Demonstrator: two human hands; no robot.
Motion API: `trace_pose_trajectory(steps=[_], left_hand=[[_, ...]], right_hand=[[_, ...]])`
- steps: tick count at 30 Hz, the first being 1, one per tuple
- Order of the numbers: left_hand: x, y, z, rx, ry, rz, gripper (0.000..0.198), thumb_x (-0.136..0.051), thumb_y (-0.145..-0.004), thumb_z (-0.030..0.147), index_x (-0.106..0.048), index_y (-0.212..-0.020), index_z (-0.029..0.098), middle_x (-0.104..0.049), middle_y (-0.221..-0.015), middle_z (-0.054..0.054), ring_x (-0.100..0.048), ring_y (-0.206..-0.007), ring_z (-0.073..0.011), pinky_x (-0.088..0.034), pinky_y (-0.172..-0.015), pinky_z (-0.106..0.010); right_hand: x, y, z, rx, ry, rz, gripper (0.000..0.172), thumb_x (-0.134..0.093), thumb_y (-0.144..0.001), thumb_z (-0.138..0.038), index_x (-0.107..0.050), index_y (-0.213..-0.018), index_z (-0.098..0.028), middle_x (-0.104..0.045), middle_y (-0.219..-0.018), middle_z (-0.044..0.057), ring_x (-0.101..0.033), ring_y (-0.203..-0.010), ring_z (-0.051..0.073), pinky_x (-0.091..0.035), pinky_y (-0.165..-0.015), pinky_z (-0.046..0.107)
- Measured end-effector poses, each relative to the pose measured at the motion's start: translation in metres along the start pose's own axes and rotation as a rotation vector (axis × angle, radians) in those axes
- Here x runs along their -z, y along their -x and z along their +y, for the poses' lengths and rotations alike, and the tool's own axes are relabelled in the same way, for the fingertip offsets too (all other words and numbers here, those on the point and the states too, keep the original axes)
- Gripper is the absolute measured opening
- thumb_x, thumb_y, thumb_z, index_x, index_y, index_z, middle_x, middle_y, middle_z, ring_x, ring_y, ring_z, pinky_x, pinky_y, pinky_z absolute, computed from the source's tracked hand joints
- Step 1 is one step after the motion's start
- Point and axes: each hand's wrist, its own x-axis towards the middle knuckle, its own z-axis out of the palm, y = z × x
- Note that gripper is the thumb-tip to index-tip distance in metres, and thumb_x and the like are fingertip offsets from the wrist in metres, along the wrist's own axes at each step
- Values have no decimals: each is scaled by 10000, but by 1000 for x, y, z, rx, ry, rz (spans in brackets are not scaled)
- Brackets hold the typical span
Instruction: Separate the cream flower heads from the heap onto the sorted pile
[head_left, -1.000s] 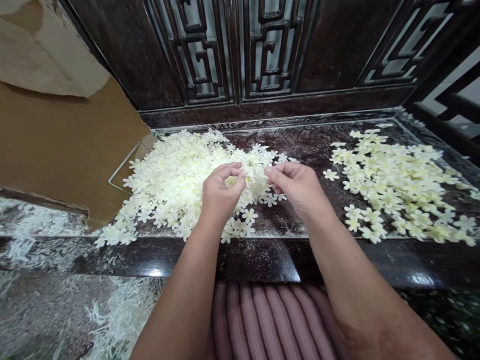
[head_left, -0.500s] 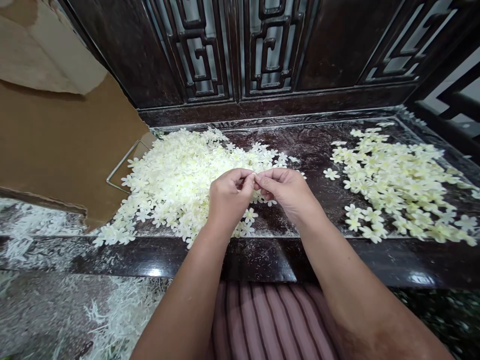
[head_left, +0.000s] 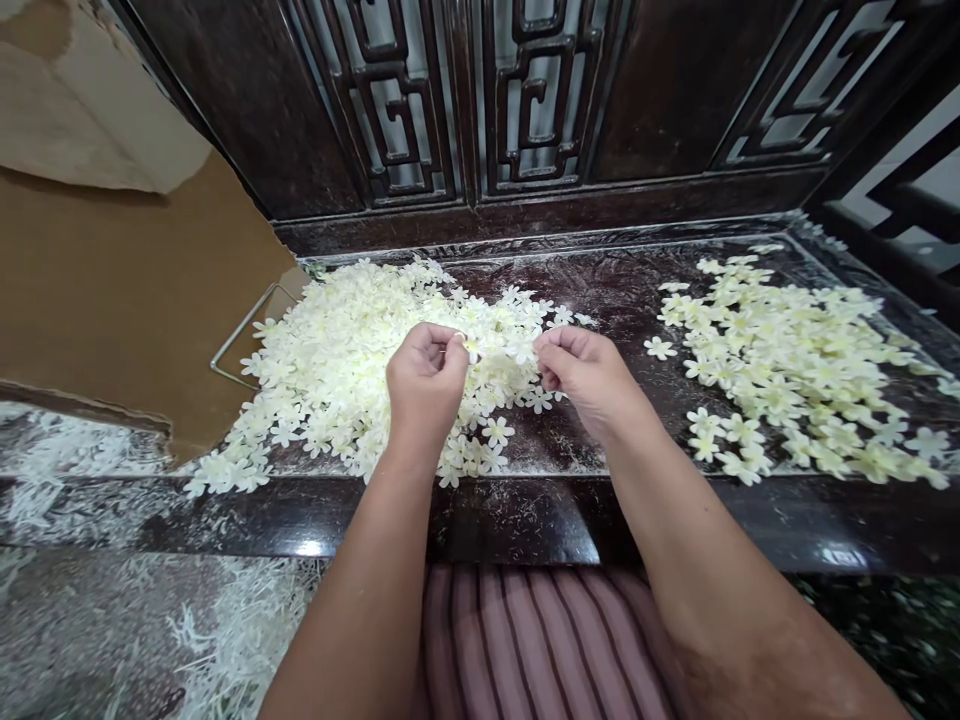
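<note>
My left hand (head_left: 429, 365) is closed in a pinch over the large heap of pale yellow-white flowers (head_left: 330, 350). At its fingertips shows a small white flower (head_left: 472, 347), which blends with the heap behind. My right hand (head_left: 574, 365) is also pinched closed, a short gap to the right, at the heap's right edge. What its fingertips hold, if anything, is too small to make out. A second, looser pile of the same flowers (head_left: 795, 370) lies farther right on the dark wooden bench (head_left: 615, 440).
A brown cardboard sheet (head_left: 127, 290) stands at the left, with a bent metal wire (head_left: 240, 330) by its edge. Thin white strands (head_left: 232, 620) litter the floor and the bench's left end. Behind rises a carved dark wooden backrest (head_left: 540, 100).
My hands were together at the fingertips and have now moved apart, the left hand to the left and the right hand slightly to the right.
</note>
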Motion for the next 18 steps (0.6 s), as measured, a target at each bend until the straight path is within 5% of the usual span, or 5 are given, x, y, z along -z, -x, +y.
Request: trace_pose_trajectory(steps=[3,7,13,18], left_hand=[[3,-3,0,21,31,48,47,-557,-768,145,-546,-723,153,-555,-581,26,-534,-489,-69,-458,-507,-187],[0,0,-2,21,7,-47,31,-551,-784,164,-554,-754,157,-588,-617,11,-569,-524,-82,-471,-519,-194],[-9,7,-5,7,-67,-150,60,-565,-776,213,-604,-776,167,-636,-679,-1,-601,-615,-104,-494,-585,-216],[-8,7,-2,53,-118,-261,124,-570,-775,206,-676,-819,160,-680,-706,-21,-627,-680,-130,-511,-637,-239]], right_hand=[[6,-3,0,31,25,98,169,-574,-760,-123,-558,-597,-162,-471,-497,-56,-387,-450,66,-327,-489,230],[3,-2,2,111,132,143,245,-639,-750,-220,-510,-548,-170,-424,-467,-62,-338,-448,64,-308,-487,234],[-14,8,5,199,184,-33,174,-643,-733,-245,-577,-594,-164,-537,-535,-22,-452,-514,91,-363,-515,240],[-17,10,3,106,136,-73,141,-613,-740,-219,-620,-616,-151,-607,-575,2,-499,-523,92,-394,-519,239]])
